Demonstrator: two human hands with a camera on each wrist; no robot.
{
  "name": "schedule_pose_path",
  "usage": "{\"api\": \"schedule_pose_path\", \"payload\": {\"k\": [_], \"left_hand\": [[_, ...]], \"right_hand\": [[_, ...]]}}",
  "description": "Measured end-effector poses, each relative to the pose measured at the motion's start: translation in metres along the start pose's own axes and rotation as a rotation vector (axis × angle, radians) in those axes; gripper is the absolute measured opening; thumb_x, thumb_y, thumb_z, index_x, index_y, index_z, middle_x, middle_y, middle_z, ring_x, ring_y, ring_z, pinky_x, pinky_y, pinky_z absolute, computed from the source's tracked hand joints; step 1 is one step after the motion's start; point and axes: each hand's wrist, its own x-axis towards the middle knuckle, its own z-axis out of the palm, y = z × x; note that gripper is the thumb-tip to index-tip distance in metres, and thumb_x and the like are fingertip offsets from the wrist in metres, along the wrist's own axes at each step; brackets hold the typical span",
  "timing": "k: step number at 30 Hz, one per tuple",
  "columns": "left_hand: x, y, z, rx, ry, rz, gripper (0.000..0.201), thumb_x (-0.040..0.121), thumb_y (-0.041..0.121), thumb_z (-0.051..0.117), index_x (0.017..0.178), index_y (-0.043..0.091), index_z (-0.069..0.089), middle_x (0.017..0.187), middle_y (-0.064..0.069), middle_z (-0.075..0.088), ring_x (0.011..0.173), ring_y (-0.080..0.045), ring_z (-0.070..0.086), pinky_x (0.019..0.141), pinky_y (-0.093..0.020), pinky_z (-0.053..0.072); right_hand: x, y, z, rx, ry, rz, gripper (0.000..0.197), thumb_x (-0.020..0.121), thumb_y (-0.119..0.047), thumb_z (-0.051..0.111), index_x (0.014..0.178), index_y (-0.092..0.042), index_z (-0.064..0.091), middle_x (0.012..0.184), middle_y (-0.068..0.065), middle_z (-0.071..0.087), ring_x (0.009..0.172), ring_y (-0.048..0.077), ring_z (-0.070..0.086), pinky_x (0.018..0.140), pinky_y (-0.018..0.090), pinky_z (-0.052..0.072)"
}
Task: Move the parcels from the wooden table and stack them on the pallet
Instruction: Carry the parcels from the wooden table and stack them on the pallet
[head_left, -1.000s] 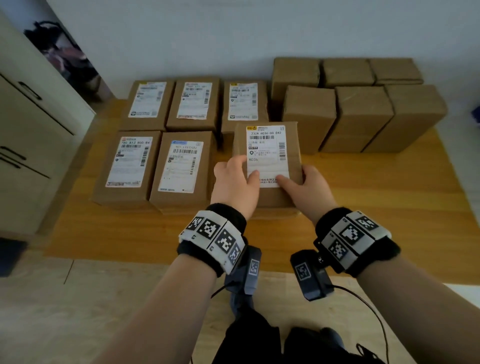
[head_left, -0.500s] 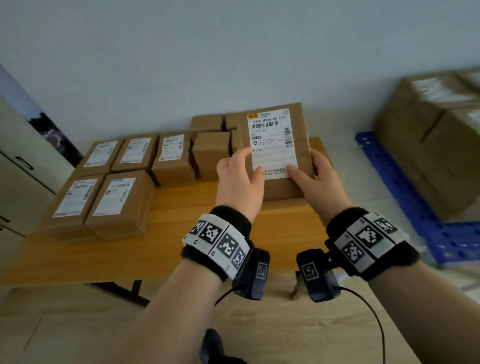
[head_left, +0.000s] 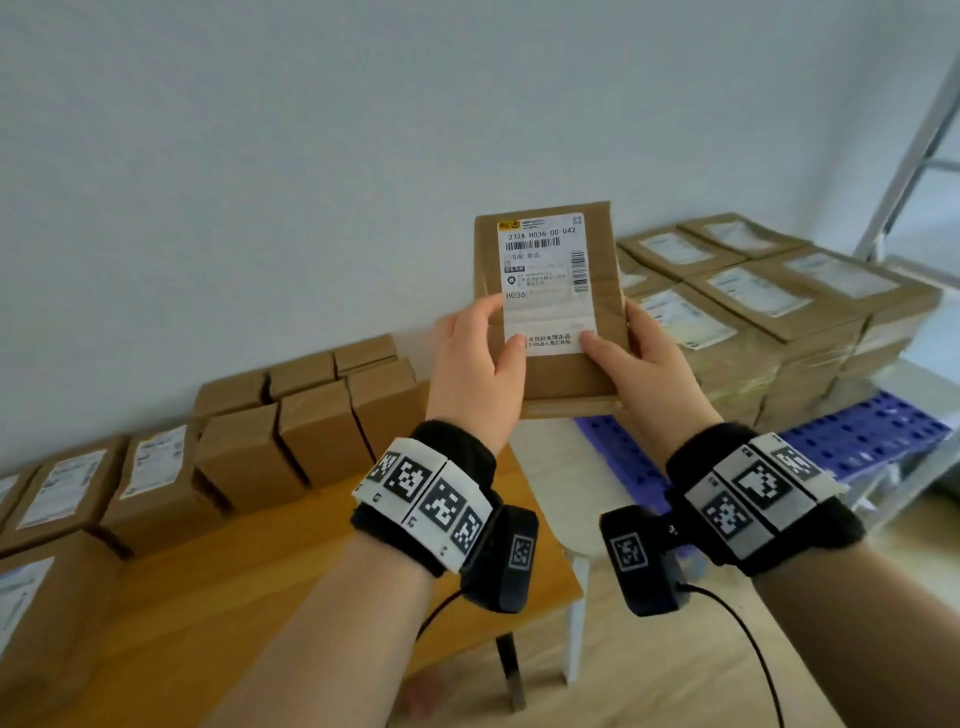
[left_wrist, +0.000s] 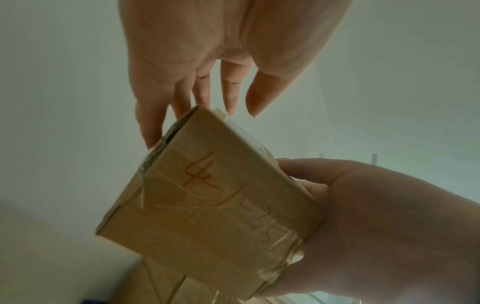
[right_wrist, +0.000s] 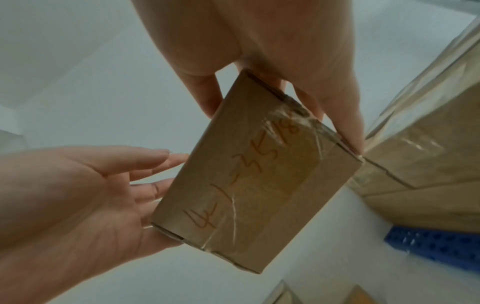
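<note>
Both hands hold one parcel (head_left: 550, 306) in the air, off the right end of the table (head_left: 218, 587) and short of the pallet (head_left: 872, 436). The left hand (head_left: 475, 358) grips its left side, thumb on the white label; the right hand (head_left: 636, 364) grips its right side the same way, fingers underneath. The wrist views show the taped underside with red handwriting, and fingers of each hand spread against it.

Progress, as a judgement: the task is part-way through. One parcel is in transit; a stack already stands on the blue pallet against the wall; a good many parcels remain on the table.

Counts, as far as visible:
- Carried: one.
- On the table: a group of about six plain brown parcels (head_left: 322, 415) at the back edge near the right end; about five labelled ones (head_left: 150, 467) toward the left end, some cut off by the frame. The total may be larger.
- On the pallet: a stack (head_left: 769, 312) showing about six labelled tops, with at least one layer beneath; the exact number cannot be told.
- Pallets: one. Tables: one.

Remaining: set this parcel on the stack, then fetch the rest.
</note>
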Motion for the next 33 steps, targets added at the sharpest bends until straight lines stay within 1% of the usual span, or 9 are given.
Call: {"api": "schedule_pose_path", "payload": {"k": [3, 5, 9, 12, 17, 20, 25, 29, 33], "left_hand": [[0.027, 0.003, 0.019, -0.065, -0.013, 0.032, 0.040, 0.093, 0.016, 0.051, 0.133, 0.016, 0.045, 0.118, 0.005, 0.040, 0.118, -0.011, 0.045, 0.103, -0.020, 0.035], [0.047, 0.001, 0.032, -0.107, -0.022, 0.055, 0.041, 0.093, 0.016, 0.052, 0.133, 0.015, 0.044, 0.123, 0.002, 0.043, 0.120, -0.014, 0.046, 0.105, -0.028, 0.038], [0.092, -0.011, 0.055, -0.191, -0.022, 0.105, 0.046, 0.090, 0.014, 0.056, 0.134, 0.013, 0.043, 0.129, -0.001, 0.046, 0.122, -0.015, 0.046, 0.105, -0.036, 0.040], [0.125, -0.021, 0.071, -0.216, -0.026, 0.123, 0.051, 0.086, 0.013, 0.061, 0.134, 0.013, 0.043, 0.131, -0.001, 0.047, 0.124, -0.015, 0.045, 0.106, -0.038, 0.040], [0.167, -0.024, 0.099, -0.206, -0.109, 0.101, 0.044, 0.089, 0.023, 0.057, 0.133, 0.019, 0.047, 0.130, 0.010, 0.053, 0.122, -0.009, 0.048, 0.102, -0.026, 0.041], [0.188, -0.021, 0.114, -0.207, -0.146, 0.088, 0.045, 0.091, 0.025, 0.054, 0.135, 0.019, 0.046, 0.130, 0.007, 0.054, 0.121, -0.009, 0.049, 0.101, -0.025, 0.040], [0.224, -0.019, 0.153, -0.180, -0.163, 0.032, 0.042, 0.092, 0.025, 0.054, 0.133, 0.017, 0.047, 0.130, 0.004, 0.055, 0.121, -0.011, 0.049, 0.101, -0.025, 0.040], [0.242, -0.017, 0.185, -0.117, -0.173, -0.048, 0.038, 0.094, 0.022, 0.051, 0.132, 0.018, 0.047, 0.131, 0.002, 0.054, 0.119, -0.011, 0.048, 0.090, -0.017, 0.035], [0.255, -0.015, 0.218, -0.062, -0.194, -0.168, 0.038, 0.095, 0.020, 0.049, 0.133, 0.018, 0.046, 0.132, 0.002, 0.054, 0.118, -0.010, 0.049, 0.086, -0.014, 0.035]], "right_hand": [[0.027, -0.006, -0.017, -0.041, 0.041, -0.031, 0.028, 0.092, -0.017, 0.056, 0.119, -0.024, 0.053, 0.112, -0.008, 0.065, 0.101, 0.007, 0.063, 0.091, 0.031, 0.052], [0.047, -0.008, -0.024, -0.063, 0.068, -0.050, 0.024, 0.093, -0.017, 0.055, 0.116, -0.023, 0.052, 0.109, -0.008, 0.065, 0.094, 0.002, 0.063, 0.083, 0.024, 0.053], [0.094, -0.013, -0.032, -0.163, 0.143, -0.027, 0.023, 0.092, -0.026, 0.058, 0.111, -0.025, 0.046, 0.110, -0.005, 0.062, 0.102, 0.014, 0.061, 0.092, 0.037, 0.051], [0.127, -0.017, -0.038, -0.181, 0.156, -0.005, 0.022, 0.092, -0.029, 0.057, 0.112, -0.026, 0.049, 0.109, -0.008, 0.062, 0.103, 0.015, 0.061, 0.094, 0.040, 0.051], [0.177, -0.022, -0.052, -0.213, 0.146, 0.073, 0.034, 0.091, -0.034, 0.056, 0.123, -0.022, 0.053, 0.114, -0.003, 0.064, 0.102, 0.019, 0.063, 0.091, 0.045, 0.052], [0.206, -0.021, -0.064, -0.231, 0.139, 0.117, 0.039, 0.091, -0.034, 0.057, 0.128, -0.022, 0.051, 0.114, -0.003, 0.064, 0.100, 0.019, 0.063, 0.088, 0.043, 0.054], [0.257, -0.012, -0.088, -0.254, 0.057, 0.225, 0.043, 0.093, -0.028, 0.055, 0.133, -0.018, 0.043, 0.105, -0.005, 0.059, 0.090, 0.011, 0.058, 0.068, 0.030, 0.050], [0.300, 0.007, -0.110, -0.256, -0.096, 0.316, 0.034, 0.095, -0.021, 0.054, 0.127, -0.013, 0.047, 0.106, -0.001, 0.061, 0.088, 0.012, 0.057, 0.074, 0.033, 0.051], [0.338, 0.031, -0.134, -0.288, -0.196, 0.359, 0.035, 0.093, -0.022, 0.056, 0.127, -0.012, 0.051, 0.115, 0.004, 0.061, 0.099, 0.019, 0.058, 0.089, 0.044, 0.051]]}}
